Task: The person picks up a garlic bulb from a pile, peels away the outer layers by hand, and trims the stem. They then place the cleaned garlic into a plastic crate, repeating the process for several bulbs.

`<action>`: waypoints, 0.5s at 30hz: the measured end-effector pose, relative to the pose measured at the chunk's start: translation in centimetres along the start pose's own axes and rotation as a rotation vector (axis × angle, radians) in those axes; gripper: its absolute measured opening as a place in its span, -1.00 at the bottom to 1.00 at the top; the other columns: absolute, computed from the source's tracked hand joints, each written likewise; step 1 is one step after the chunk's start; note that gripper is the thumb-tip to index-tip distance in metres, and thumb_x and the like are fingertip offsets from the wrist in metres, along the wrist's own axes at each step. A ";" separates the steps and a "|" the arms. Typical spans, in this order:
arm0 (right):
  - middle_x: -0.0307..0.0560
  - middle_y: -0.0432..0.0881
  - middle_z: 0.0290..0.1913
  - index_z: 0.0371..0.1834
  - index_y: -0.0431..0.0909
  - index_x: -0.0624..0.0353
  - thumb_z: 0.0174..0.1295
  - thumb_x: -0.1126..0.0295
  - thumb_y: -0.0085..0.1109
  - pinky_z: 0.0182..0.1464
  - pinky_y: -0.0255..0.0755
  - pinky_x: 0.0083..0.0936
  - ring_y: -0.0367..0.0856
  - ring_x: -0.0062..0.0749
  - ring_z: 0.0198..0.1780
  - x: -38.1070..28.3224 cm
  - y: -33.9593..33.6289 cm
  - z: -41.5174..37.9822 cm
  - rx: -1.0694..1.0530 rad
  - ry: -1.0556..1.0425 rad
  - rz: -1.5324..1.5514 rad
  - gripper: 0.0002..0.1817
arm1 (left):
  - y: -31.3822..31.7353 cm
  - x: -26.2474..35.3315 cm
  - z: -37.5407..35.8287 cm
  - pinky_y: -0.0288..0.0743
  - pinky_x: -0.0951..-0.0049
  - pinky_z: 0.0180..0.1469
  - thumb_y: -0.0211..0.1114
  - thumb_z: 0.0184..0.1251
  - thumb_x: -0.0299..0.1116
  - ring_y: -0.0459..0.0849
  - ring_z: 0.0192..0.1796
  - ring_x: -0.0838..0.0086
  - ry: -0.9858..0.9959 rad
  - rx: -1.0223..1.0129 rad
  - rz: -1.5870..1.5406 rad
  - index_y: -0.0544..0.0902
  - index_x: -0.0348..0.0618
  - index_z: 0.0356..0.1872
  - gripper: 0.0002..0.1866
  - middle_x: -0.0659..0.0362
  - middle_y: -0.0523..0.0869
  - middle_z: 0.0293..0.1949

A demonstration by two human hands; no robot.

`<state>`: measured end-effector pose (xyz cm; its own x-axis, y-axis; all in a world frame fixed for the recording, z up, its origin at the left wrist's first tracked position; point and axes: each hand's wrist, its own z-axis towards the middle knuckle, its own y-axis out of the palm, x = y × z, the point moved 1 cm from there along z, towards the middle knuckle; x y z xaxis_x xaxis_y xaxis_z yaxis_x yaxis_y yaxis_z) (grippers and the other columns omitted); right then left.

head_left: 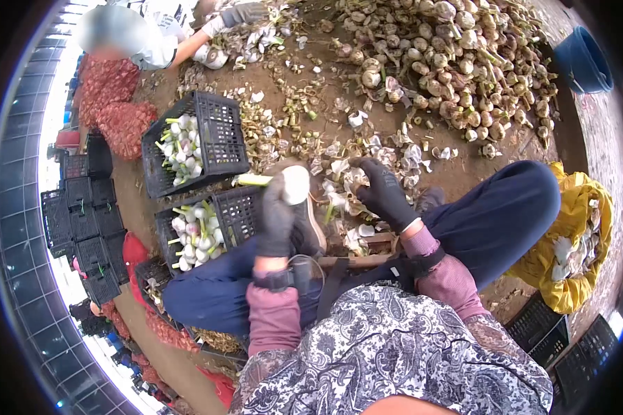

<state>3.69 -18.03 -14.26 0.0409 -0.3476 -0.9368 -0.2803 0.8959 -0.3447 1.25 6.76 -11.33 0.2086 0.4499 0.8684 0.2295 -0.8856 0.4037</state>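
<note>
My left hand [275, 216], in a dark glove, is closed on a garlic bulb [296, 185]. The bulb is white and peeled, and its pale green stem [253, 180] sticks out to the left. To the right, over the litter of skins, my right hand [384, 192] wears a dark glove too. Its fingers are curled beside pale papery garlic skins [338, 169]; whatever lies between them is hard to make out. Left of my hands, two black crates hold cleaned bulbs with trimmed stems: the upper crate [221, 131] and the lower crate [237, 213].
A large heap of unpeeled garlic [443, 62] lies ahead, with a blue bucket [583, 61] beyond its right side. A yellow sack [564, 242] sits by my right knee. Red net bags [126, 128] and stacked black crates [83, 214] stand left. Another person's gloved hand [242, 14] works at upper left.
</note>
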 end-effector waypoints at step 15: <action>0.18 0.65 -0.02 0.10 0.60 0.16 0.17 0.49 0.18 0.13 0.51 -0.10 0.63 0.15 0.04 0.2 0.9 1.2 0.080 0.080 0.166 -0.62 | 5.6 -1.1 13.6 0.43 0.26 0.39 0.37 0.34 -0.33 0.63 0.29 0.17 0.327 -0.195 1.284 0.67 -0.17 0.14 -0.63 0.03 0.70 0.20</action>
<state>4.54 -16.94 -14.78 -0.0768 -0.2114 -0.9744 -0.1998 0.9607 -0.1927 15.26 2.87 -13.89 -0.0691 -0.7309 0.6790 -0.1006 -0.6720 -0.7337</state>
